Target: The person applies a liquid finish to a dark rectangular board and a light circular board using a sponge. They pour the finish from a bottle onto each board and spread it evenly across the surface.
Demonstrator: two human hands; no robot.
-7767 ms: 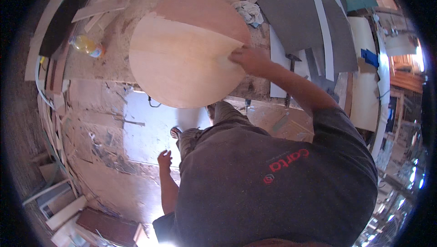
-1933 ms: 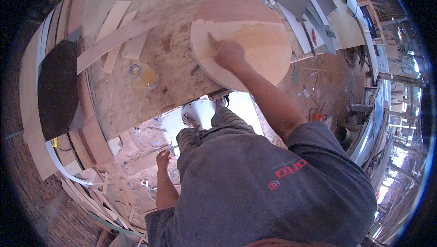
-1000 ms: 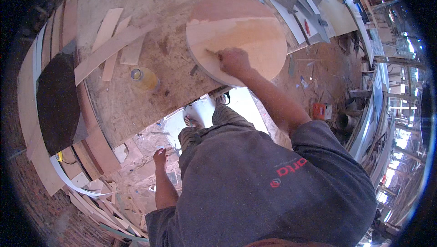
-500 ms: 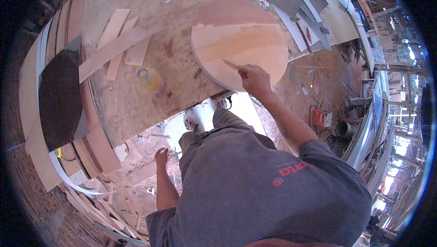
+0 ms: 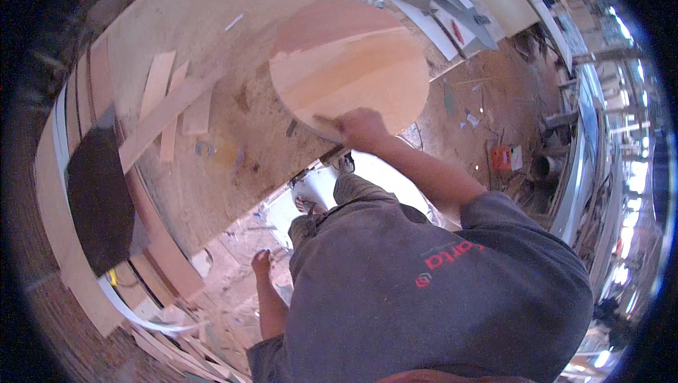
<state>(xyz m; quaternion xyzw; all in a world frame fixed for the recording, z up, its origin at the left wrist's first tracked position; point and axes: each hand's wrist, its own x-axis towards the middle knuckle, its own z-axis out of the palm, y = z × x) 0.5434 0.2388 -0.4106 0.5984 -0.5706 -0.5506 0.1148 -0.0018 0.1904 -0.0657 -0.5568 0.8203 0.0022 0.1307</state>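
A round wooden board [image 5: 360, 72] lies at the table's near right edge, a reddish-brown area across its far part and a damp-looking, darker tan band across the middle. My right hand [image 5: 364, 129] is closed around a thin, flat spreader-like strip [image 5: 326, 122], low over the board's near edge. Motion blurs the strip, and its exact kind is unclear. Away from the table, my left hand [image 5: 261, 263] hangs by my side with fingers curled and nothing visible in it. Left of the board, a clear jar of yellowish liquid [image 5: 227, 156] looks blurred on the tabletop.
Several thin wood strips [image 5: 169, 111] cross on the worktable [image 5: 212, 199]. A dark brown sheet [image 5: 102, 199] lies over long boards at the left. Grey and white sheets [image 5: 452, 12] are at the far right. On the littered floor sits an orange-and-white box [image 5: 505, 158].
My right hand has swept the strip left and nearer along the board, toward its near edge. The view has shifted. My left hand still hangs at my side.
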